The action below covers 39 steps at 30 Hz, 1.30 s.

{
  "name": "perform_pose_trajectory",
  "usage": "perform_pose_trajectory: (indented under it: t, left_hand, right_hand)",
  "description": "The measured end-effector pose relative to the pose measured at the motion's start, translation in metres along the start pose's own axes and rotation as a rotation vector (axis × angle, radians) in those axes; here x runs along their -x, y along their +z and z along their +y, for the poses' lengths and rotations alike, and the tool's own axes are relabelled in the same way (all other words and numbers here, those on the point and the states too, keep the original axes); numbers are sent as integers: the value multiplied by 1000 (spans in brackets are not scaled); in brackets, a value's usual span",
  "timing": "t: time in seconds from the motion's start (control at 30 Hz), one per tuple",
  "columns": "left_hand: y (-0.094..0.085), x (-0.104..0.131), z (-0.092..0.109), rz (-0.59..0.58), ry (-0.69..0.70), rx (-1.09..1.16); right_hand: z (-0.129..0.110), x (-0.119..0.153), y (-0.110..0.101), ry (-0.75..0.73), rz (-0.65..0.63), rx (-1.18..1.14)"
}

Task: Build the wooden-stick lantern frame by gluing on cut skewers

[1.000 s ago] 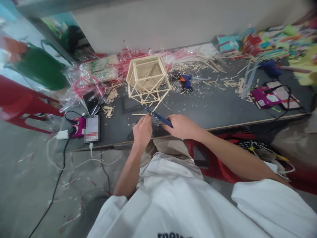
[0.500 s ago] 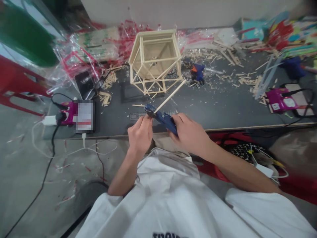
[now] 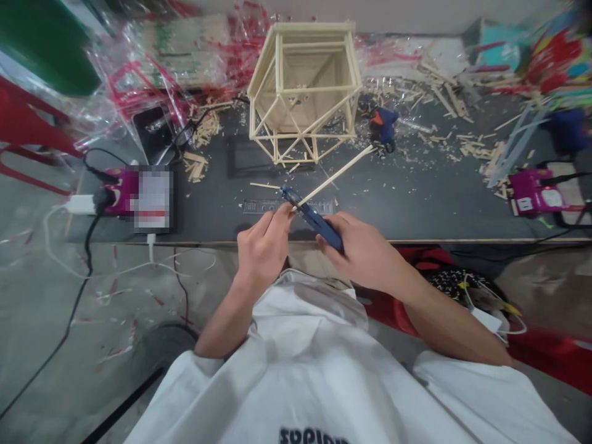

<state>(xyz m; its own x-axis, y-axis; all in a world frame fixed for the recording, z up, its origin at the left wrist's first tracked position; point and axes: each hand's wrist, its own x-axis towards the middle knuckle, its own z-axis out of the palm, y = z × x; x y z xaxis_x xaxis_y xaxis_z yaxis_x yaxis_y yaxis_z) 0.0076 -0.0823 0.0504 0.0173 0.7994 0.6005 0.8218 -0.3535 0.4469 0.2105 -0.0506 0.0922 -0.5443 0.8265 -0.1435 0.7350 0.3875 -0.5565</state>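
1. Two bare hands meet above the near part of a dark grey tabletop (image 3: pixel 416 203). The left hand (image 3: pixel 264 243) pinches the near end of a thin, pale wooden stick (image 3: pixel 337 176); its fingertips are partly hidden.
2. The right hand (image 3: pixel 361 250) is wrapped around a dark blue, long-handled hand tool (image 3: pixel 319 225). The handle ends disappear into the palm, and whether the tool's head touches the stick is hard to make out.
3. The stick slants away to the right, its far end near a blue-and-orange glue gun (image 3: pixel 385 125).
4. Beyond the hands stands a many-sided, pale wooden-stick frame (image 3: pixel 298 135), its inside dim and its rear struts overlapped.
5. Behind the hands lies a clear plastic ruler (image 3: pixel 261 206), its middle covered.
6. At left, a dark-edged rectangular device (image 3: pixel 155 197) has its face pixelated; a rounded green object (image 3: pixel 50 43) is cut off at the upper-left corner.
7. Black lettering on a white shirt (image 3: pixel 296 376) runs off the bottom edge.
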Motion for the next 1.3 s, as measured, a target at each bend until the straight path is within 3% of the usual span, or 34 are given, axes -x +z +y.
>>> perform_pose_trajectory:
  t: [0.17,0.43,0.9,1.3]
  left_hand:
    - [-2,-1,1,-61,-48,7]
    - [-5,-1,4,-129,-78,25]
    - [-6,0,7,-66,-10,35]
    - [-4,2,4,-126,-53,120]
  right_hand:
    - [3,-2,-4,-36,-66,-134]
    - [-3,2,-10,27,-122,-231]
    - [-11,11,6,104,7,170]
    - [-6,10,2,71,5,128]
